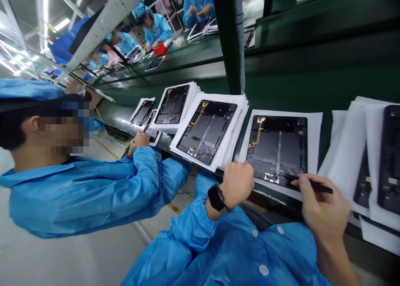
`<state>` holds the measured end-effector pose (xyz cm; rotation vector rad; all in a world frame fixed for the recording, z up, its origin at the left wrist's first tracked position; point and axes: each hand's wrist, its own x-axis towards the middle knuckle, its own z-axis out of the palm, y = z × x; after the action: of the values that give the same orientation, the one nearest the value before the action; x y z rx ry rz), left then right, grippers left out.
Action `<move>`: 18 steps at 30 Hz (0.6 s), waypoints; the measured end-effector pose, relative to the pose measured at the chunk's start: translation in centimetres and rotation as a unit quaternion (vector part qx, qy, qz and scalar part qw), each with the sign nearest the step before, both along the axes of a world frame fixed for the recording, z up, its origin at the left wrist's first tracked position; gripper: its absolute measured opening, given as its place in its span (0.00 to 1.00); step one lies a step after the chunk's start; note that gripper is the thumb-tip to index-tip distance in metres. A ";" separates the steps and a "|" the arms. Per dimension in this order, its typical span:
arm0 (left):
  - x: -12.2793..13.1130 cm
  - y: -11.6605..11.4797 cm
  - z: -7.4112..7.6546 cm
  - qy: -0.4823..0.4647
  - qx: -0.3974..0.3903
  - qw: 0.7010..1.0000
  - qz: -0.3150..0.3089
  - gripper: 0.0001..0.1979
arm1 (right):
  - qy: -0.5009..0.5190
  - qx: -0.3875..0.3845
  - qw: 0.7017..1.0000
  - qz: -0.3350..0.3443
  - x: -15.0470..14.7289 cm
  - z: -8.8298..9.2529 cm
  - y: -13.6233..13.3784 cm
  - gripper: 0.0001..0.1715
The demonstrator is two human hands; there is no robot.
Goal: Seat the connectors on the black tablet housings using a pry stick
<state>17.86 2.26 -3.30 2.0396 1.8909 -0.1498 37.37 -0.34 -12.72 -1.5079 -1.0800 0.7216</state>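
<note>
Before me an open tablet housing lies on white paper sheets, with an orange ribbon cable at its upper left and a small circuit board along its lower edge. My right hand grips black tweezers, whose tips point at the housing's lower right edge. Whether the tips touch it, I cannot tell. My left hand, with a black watch on the wrist, is closed by the housing's lower left corner. Its fingertips are hidden, and so is anything inside them.
Left of it, another tablet housing tops a paper stack, with more beyond. More housings stand between sheets at the right. A co-worker in a blue smock sits close on my left. A green post rises behind the bench.
</note>
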 end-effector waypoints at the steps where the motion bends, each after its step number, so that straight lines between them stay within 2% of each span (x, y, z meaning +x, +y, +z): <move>1: -0.3 -0.2 -0.2 -0.011 0.007 1.000 0.011 0.10 | -0.001 0.004 1.000 -0.001 -0.1 0.0 0.0 0.13; 5: -1.7 -0.7 -1.6 -0.089 0.012 0.993 0.070 0.09 | -0.005 0.027 0.999 0.017 -0.3 0.5 -0.1 0.11; 11: -3.0 -1.1 -4.1 -0.226 -0.015 0.964 0.137 0.11 | -0.048 0.064 0.994 0.072 -1.4 2.1 -0.7 0.07; 16: -3.1 -1.2 -4.3 -0.312 -0.006 0.934 0.176 0.11 | -0.054 0.072 0.979 0.184 -3.0 2.5 -0.3 0.07; 18: -3.0 -1.2 -4.2 -0.320 -0.002 0.930 0.180 0.11 | -0.062 0.078 0.971 0.217 -3.6 2.3 -0.1 0.07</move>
<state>14.89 1.08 -7.47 1.4414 1.7651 0.5373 33.80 -0.40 -10.39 -1.2044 -1.5537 0.8241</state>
